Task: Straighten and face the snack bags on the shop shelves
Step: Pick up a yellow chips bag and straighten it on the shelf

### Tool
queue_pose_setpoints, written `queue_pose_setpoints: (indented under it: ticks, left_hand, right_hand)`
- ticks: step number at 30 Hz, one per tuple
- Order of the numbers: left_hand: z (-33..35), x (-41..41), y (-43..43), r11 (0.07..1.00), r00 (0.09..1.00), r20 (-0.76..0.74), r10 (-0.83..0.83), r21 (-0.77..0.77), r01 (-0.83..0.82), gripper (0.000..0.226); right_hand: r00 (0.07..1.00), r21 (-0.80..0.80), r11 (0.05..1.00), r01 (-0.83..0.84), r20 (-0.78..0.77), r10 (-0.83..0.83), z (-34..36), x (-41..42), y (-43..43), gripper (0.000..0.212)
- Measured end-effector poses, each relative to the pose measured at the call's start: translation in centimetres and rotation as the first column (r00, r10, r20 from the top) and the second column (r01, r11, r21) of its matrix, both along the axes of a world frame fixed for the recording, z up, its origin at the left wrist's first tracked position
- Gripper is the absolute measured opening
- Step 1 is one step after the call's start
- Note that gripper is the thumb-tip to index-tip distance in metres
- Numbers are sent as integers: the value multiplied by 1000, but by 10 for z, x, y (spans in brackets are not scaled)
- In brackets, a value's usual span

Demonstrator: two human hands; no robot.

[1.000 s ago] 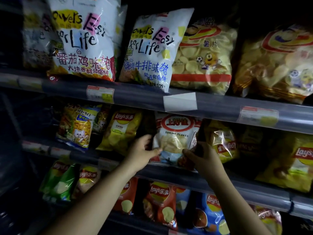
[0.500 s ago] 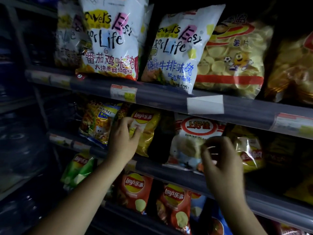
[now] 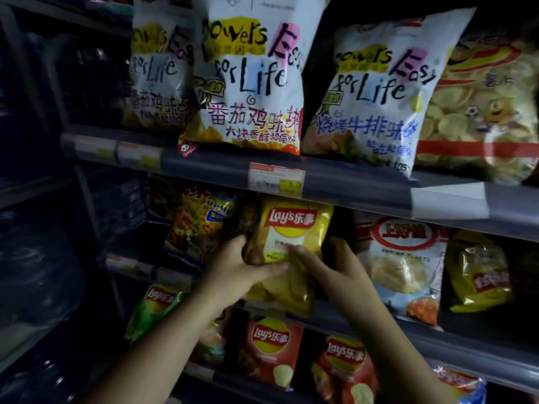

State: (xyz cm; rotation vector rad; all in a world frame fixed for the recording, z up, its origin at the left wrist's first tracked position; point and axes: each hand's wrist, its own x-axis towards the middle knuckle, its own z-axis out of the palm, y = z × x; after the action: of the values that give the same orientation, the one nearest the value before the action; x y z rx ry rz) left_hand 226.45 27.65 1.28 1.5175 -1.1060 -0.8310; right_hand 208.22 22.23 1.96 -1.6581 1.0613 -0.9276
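A yellow Lay's chip bag stands on the middle shelf, its logo facing me. My left hand grips its lower left side, thumb across the front. My right hand holds its lower right side, fingers on the label. To its right stands a white shrimp flakes bag. On its left leans a yellow-and-orange snack bag. The bottom of the Lay's bag is partly hidden by my hands.
Big white "Easy for Life" bags and a clear bag of round chips fill the top shelf. Red Lay's bags and a green one sit on the lower shelf. A gold bag stands at the right. Price tags line the rails.
Both hands left the shrimp flakes bag and moved left onto the yellow Lay's bag, now holding it from both sides. The view has swung left and come closer.
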Motion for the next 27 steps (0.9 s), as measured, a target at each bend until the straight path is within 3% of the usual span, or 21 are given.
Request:
queue_pose_setpoints:
  ticks: [2,4,6,10,15,19,22,25,27]
  left_hand:
    - [-2,9,17,985,974,-158,-163,37,171,76]
    - [-6,19,25,963,915,-308,-261,-13,270,62]
    - [-10,30,31,946,848,-427,-315,-72,315,45]
    - [-21,46,34,900,767,-482,-423,-126,417,79]
    - [-14,53,26,943,883,-332,-331,-156,295,71]
    - [24,51,10,948,951,-242,-192,-296,116,36]
    - [36,40,4,933,983,-158,-91,-359,29,3]
    - [31,27,6,922,998,-24,-53,-384,40,4]
    - [28,26,8,915,999,44,-8,-404,25,15]
  right_hand:
    - [972,223,958,-180,188,139,3,3,6,55]
    - [936,250,923,-294,271,224,3,2,14,43]
    - [906,238,906,-350,333,262,2,1,19,47]
    - [885,229,902,-365,385,261,-2,6,24,43]
    - [905,252,913,-320,367,215,-5,10,24,31]
    - [922,258,895,-363,237,306,7,9,28,24]
    - [923,197,929,-313,295,248,17,13,29,31]
    - [917,90,988,-127,389,82,23,17,24,32]
    - [921,30,995,-93,382,74,26,15,22,26]
